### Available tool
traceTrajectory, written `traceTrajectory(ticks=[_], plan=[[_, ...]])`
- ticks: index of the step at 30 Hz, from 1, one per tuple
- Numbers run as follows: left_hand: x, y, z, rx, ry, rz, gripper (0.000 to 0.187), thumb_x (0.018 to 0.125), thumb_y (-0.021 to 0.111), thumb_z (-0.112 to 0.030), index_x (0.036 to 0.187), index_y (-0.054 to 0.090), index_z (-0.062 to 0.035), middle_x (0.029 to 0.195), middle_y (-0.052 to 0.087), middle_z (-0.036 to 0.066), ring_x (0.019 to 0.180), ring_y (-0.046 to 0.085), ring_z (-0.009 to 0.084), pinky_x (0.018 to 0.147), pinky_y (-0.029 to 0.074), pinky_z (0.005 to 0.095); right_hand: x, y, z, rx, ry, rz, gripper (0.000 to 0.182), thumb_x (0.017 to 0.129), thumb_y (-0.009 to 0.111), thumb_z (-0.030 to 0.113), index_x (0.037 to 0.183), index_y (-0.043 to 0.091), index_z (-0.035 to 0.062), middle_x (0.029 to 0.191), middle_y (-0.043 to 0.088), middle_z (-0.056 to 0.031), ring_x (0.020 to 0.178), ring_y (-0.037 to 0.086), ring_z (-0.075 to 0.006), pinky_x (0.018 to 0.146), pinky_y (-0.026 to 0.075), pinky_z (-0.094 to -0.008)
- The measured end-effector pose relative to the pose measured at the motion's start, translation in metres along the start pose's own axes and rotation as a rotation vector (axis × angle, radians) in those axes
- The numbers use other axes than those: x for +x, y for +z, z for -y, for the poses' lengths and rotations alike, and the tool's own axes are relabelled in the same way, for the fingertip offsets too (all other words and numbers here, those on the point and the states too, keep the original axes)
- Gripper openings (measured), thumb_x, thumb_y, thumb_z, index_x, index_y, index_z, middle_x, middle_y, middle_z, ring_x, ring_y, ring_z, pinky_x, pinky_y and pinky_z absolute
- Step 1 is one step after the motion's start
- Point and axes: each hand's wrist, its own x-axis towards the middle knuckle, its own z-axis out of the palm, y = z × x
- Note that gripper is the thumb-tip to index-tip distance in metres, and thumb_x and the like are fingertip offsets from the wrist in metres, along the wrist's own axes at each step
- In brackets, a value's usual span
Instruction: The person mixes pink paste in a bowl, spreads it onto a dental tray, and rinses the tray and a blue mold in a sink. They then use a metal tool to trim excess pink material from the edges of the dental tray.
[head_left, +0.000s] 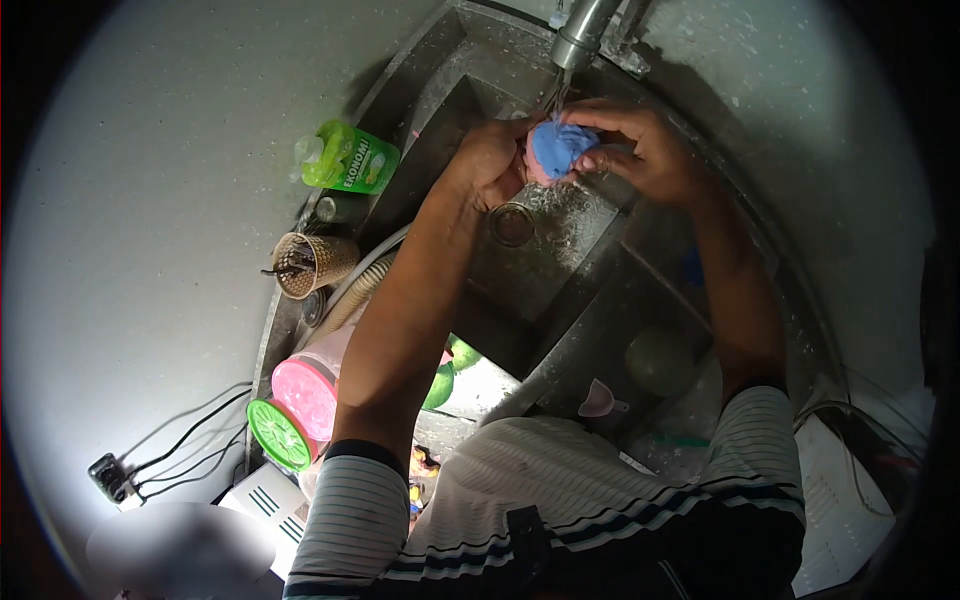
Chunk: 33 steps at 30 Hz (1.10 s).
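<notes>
Under the running faucet (580,45), my left hand (492,165) and my right hand (640,150) hold a blue and pink item (563,148) between them. The item looks soft and crumpled, blue on top with pink at its left side. My left hand cups it from the left, and the fingers of my right hand are bent around its right side. Water runs down onto it and splashes into the sink (540,270) below, where a round drain (512,225) shows.
A green pouch (360,163), a perforated beige cup (330,262) with utensils and a ribbed hose (362,290) line the sink's left side. Lower left are pink-lidded (303,397) and green-lidded (280,435) containers. A small pink scoop (597,399) lies lower right.
</notes>
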Motion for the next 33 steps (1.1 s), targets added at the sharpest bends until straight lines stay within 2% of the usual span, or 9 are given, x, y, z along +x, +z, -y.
traceTrajectory(ticks=[3, 5, 6, 8, 11, 14, 18, 23, 33], plan=[[-0.002, 0.001, -0.003, -0.007, -0.015, 0.003, 0.036, 0.103, 0.033, -0.015, 0.118, 0.051, 0.0124, 0.106, 0.064, 0.021, 0.093, 0.067, 0.0302, 0.077, 0.059, 0.0405, -0.003, 0.003, 0.008, 0.202, 0.186, 0.013, 0.049, 0.085, 0.068, -0.001, 0.132, 0.053, -0.0011, 0.127, 0.059, -0.0151, 0.117, 0.058, -0.0241, 0.099, 0.050, -0.0353], [-0.009, 0.004, -0.007, -0.004, -0.074, 0.017, 0.033, 0.103, 0.033, -0.015, 0.114, 0.054, 0.0079, 0.098, 0.065, 0.019, 0.078, 0.066, 0.0253, 0.064, 0.057, 0.0340, -0.005, 0.006, 0.008, -0.011, 0.011, -0.040, 0.046, 0.088, 0.065, -0.001, 0.132, 0.052, -0.0028, 0.128, 0.058, -0.0169, 0.114, 0.060, -0.0239, 0.097, 0.051, -0.0347], [-0.010, 0.003, -0.008, -0.004, -0.074, 0.014, 0.033, 0.103, 0.033, -0.015, 0.114, 0.054, 0.0079, 0.098, 0.065, 0.019, 0.078, 0.066, 0.0253, 0.064, 0.057, 0.0340, -0.006, 0.007, 0.009, -0.009, 0.011, -0.039, 0.046, 0.088, 0.065, -0.001, 0.132, 0.052, -0.0028, 0.128, 0.058, -0.0169, 0.114, 0.060, -0.0239, 0.097, 0.051, -0.0347], [-0.012, 0.000, -0.009, 0.120, -0.074, 0.008, 0.033, 0.102, 0.033, -0.019, 0.111, 0.056, 0.0040, 0.089, 0.064, 0.015, 0.067, 0.062, 0.0213, 0.049, 0.051, 0.0320, -0.007, 0.008, 0.011, -0.024, 0.078, -0.042, 0.045, 0.089, 0.064, 0.001, 0.133, 0.052, -0.0021, 0.129, 0.059, -0.0172, 0.113, 0.061, -0.0235, 0.098, 0.050, -0.0341], [-0.009, -0.011, -0.008, -0.037, -0.099, 0.171, 0.029, 0.102, 0.036, -0.018, 0.104, 0.058, 0.0014, 0.080, 0.061, 0.012, 0.060, 0.057, 0.0165, 0.044, 0.043, 0.0283, -0.006, 0.017, 0.004, -0.072, -0.134, -0.162, 0.047, 0.086, 0.061, -0.008, 0.132, 0.054, 0.0000, 0.115, 0.066, -0.0172, 0.100, 0.068, -0.0202, 0.089, 0.056, -0.0317], [-0.011, -0.008, -0.005, 0.000, -0.082, 0.094, 0.028, 0.101, 0.038, -0.017, 0.098, 0.060, 0.0002, 0.075, 0.059, 0.010, 0.053, 0.053, 0.0145, 0.040, 0.038, 0.0257, -0.008, 0.018, 0.012, -0.070, -0.060, -0.112, 0.047, 0.086, 0.059, -0.011, 0.132, 0.055, 0.0006, 0.112, 0.068, -0.0167, 0.097, 0.069, -0.0195, 0.085, 0.056, -0.0304], [-0.019, 0.000, -0.009, -0.054, -0.099, 0.077, 0.020, 0.098, 0.042, -0.011, 0.102, 0.059, 0.0001, 0.075, 0.062, 0.009, 0.046, 0.048, 0.0121, 0.039, 0.035, 0.0241, -0.009, 0.030, 0.000, -0.020, -0.129, -0.222, 0.046, 0.086, 0.058, -0.011, 0.130, 0.057, 0.0009, 0.111, 0.069, -0.0163, 0.090, 0.070, -0.0173, 0.081, 0.055, -0.0284], [-0.024, 0.011, -0.007, 0.024, -0.033, -0.115, 0.022, 0.098, 0.039, -0.008, 0.101, 0.058, 0.0019, 0.077, 0.062, 0.010, 0.043, 0.044, 0.0119, 0.038, 0.035, 0.0243, -0.010, 0.036, -0.001, -0.084, -0.141, -0.289, 0.043, 0.087, 0.057, -0.010, 0.128, 0.059, 0.0011, 0.112, 0.069, -0.0146, 0.086, 0.069, -0.0137, 0.080, 0.055, -0.0263], [-0.028, 0.012, -0.004, 0.003, 0.015, -0.073, 0.024, 0.098, 0.038, -0.007, 0.094, 0.060, 0.0027, 0.072, 0.057, 0.008, 0.043, 0.041, 0.0111, 0.037, 0.033, 0.0243, -0.012, 0.044, -0.002, -0.056, -0.129, -0.337, 0.039, 0.090, 0.055, -0.008, 0.127, 0.060, 0.0017, 0.106, 0.071, -0.0142, 0.082, 0.068, -0.0134, 0.078, 0.055, -0.0263]])
